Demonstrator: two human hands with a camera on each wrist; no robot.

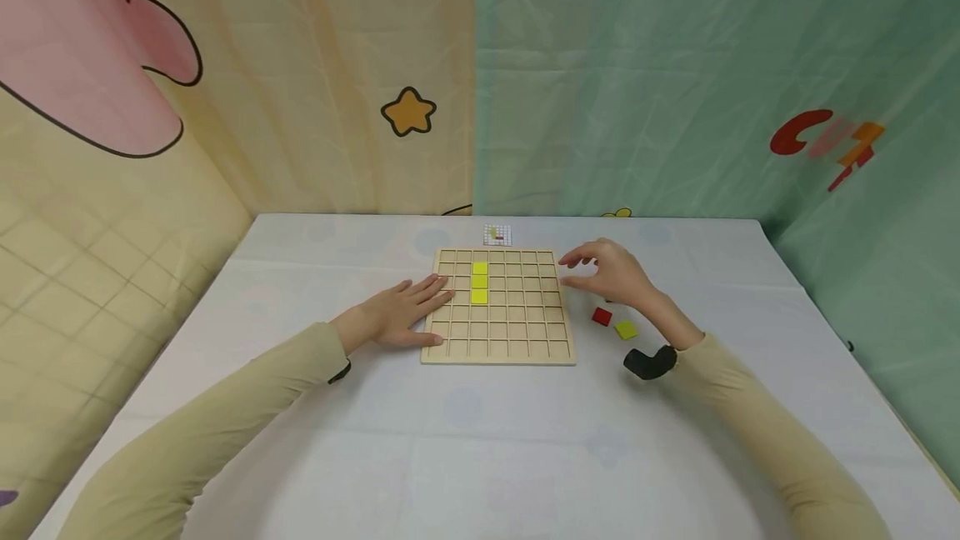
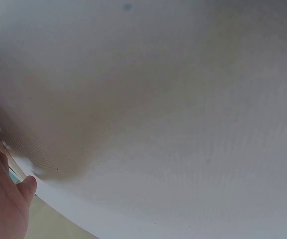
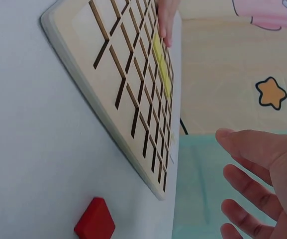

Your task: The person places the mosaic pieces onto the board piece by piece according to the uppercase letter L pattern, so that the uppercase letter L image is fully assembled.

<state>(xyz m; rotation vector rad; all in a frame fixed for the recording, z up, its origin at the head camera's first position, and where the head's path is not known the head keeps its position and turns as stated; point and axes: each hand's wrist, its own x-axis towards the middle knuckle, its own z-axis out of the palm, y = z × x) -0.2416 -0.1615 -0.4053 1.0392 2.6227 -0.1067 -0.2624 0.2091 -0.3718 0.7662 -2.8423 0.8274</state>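
Note:
A wooden grid board [image 1: 517, 361] lies on the table, with three yellow square tiles [image 1: 479, 282] in a column in its upper left part. Straight, spread fingers of my left hand [image 1: 397, 313] rest on the board's left edge. My right hand [image 1: 611, 273] hovers beside the board's upper right edge, thumb and fingers apart. Nothing shows between them in the right wrist view. On the table below that hand are a loose red tile [image 1: 602, 317] and a loose yellow tile [image 1: 626, 330]. A small dark sliver peeks out by the right wrist, mostly hidden.
Behind the board lies a small card [image 1: 497, 235] printed with a grid and coloured squares. The white-clothed table [image 1: 465, 457] meets a patterned curtain [image 1: 600, 90] at the back and sides. Black straps [image 1: 650, 362] circle both wrists.

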